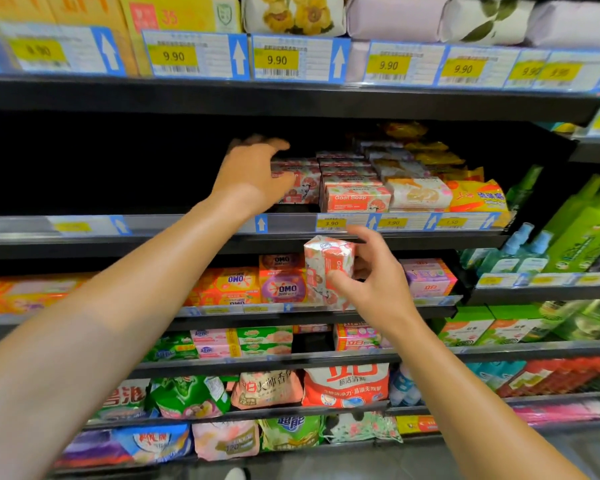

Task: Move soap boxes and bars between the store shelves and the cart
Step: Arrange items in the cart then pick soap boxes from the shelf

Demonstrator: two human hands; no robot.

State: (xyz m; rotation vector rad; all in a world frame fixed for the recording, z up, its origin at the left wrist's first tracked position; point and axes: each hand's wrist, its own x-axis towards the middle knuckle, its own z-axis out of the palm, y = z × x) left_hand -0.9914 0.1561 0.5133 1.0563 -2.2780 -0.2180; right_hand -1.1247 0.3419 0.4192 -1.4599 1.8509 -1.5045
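Up at the second shelf (pixel 222 237) from the top, the left hand (pixel 253 174) reaches into the dark bay, its fingers spread and loosely curved over the top of a stack of pink-and-white soap boxes (pixel 297 183); whether it actually grips the stack I cannot tell, since the palm hides the contact. Just right of that stack sits a row of like boxes, the front one a coral carton printed "Goat Soap" (pixel 355 199) in white letters with a floral pattern at its end, and beside it cream-and-orange wrapped soap bars (pixel 418 194) and a yellow packet (pixel 478 197). Lower, in front of the shelf edge and its 3.90 price tag (pixel 331 223), the right hand (pixel 378 282) pinches one soap box (pixel 328 271) between thumb and fingers, held in the air on end and slightly tilted. This box is white with pink flowers on its sides and a coral panel bearing white lettering, its corners crisp. Behind it on the next shelf down stand orange and purple OMO boxes (pixel 281 282). The two hands are well apart, the left higher and deeper in.
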